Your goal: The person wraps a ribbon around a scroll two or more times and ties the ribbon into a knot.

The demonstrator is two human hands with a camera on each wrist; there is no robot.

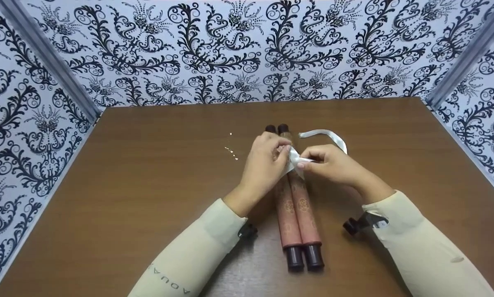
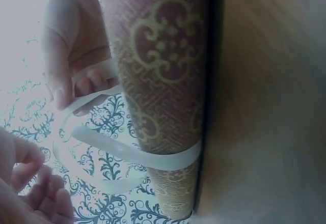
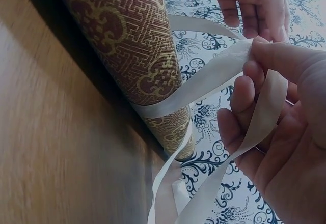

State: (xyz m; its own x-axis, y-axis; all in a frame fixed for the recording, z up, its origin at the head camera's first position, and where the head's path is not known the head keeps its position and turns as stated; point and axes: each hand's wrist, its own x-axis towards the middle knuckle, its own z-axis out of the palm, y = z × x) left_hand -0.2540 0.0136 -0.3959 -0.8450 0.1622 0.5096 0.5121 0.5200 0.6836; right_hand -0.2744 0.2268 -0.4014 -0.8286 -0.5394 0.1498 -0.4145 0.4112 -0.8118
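Note:
A scroll [image 1: 300, 202] rolled on two rods lies lengthwise on the table, covered in reddish, gold-patterned brocade with dark end knobs. A white ribbon [image 3: 198, 89] wraps around its upper part. My right hand [image 1: 331, 165] pinches the ribbon between thumb and fingers at the scroll's right side, and a length hangs across its palm in the right wrist view. Over the scroll's left side, my left hand [image 1: 265, 161] is close to the ribbon's loop. The left wrist view shows its loosely bent fingers [image 2: 48, 193] with no ribbon between them; its thumb is not clearly visible there.
The loose ribbon tail curves over the brown table [image 1: 160, 173] to the right of the scroll. Small white bits [image 1: 232, 153] lie left of the scroll. Patterned panels [image 1: 238, 49] stand at the back and both sides. Dark wrist cameras [image 1: 352, 226] hang below the sleeves.

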